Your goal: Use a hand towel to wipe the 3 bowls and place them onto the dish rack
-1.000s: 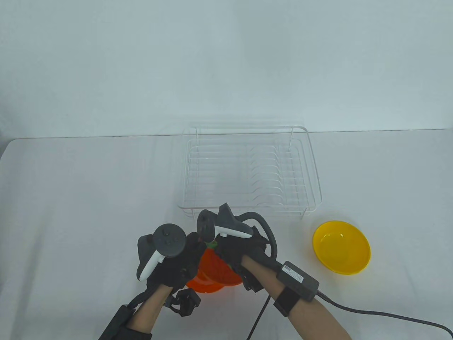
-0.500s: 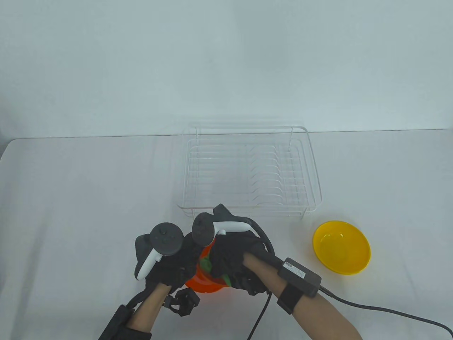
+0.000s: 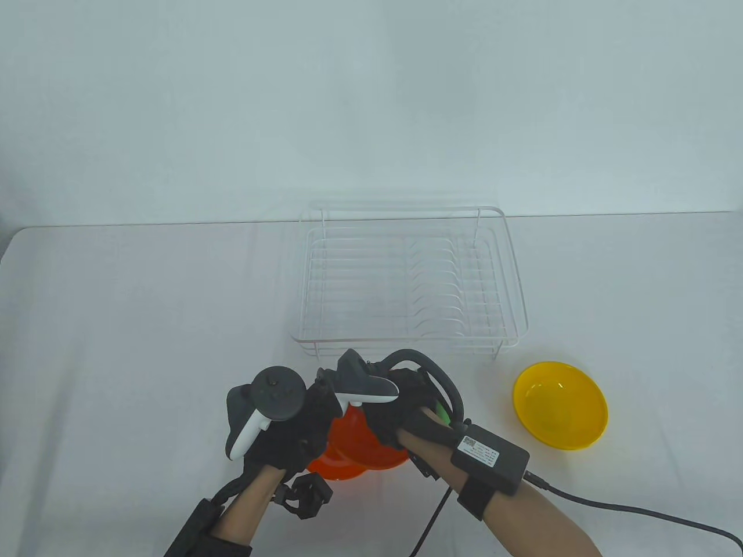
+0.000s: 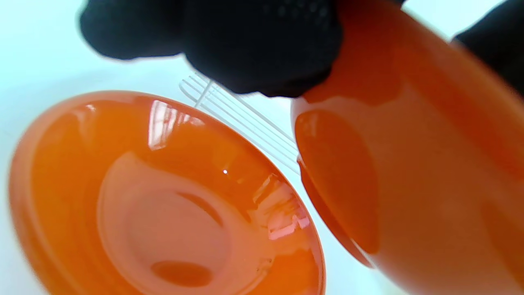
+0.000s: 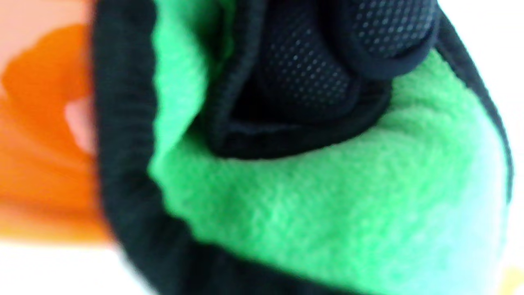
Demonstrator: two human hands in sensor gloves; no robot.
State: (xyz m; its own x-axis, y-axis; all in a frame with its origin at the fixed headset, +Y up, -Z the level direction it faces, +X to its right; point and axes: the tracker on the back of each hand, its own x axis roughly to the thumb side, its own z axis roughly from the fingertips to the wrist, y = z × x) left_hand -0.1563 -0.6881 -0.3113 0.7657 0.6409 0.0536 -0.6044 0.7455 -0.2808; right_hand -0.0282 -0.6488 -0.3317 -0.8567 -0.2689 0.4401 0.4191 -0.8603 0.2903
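My left hand (image 3: pixel 305 420) grips a tilted orange bowl (image 3: pixel 363 441) by its rim, just above the table. In the left wrist view its gloved fingers (image 4: pixel 262 49) curl over the held bowl (image 4: pixel 409 164), and a second orange bowl (image 4: pixel 163 205) sits upright below; that lower bowl (image 3: pixel 328 469) peeks out under the first. My right hand (image 3: pixel 400 415) holds a green hand towel (image 5: pixel 327 213) with a black edge, bunched against the held bowl (image 5: pixel 41 143). A sliver of the towel (image 3: pixel 442 413) shows by the wrist. A yellow bowl (image 3: pixel 560 404) stands alone to the right.
A white wire dish rack (image 3: pixel 409 278) with nothing in it stands just behind the hands; its wires (image 4: pixel 245 123) show between the two orange bowls. A black cable (image 3: pixel 627 513) runs from the right wrist box off to the lower right.
My right hand has swept the towel across the held orange bowl, from its upper edge through the middle to its right side. The left hand has kept its grip, shifting only slightly.
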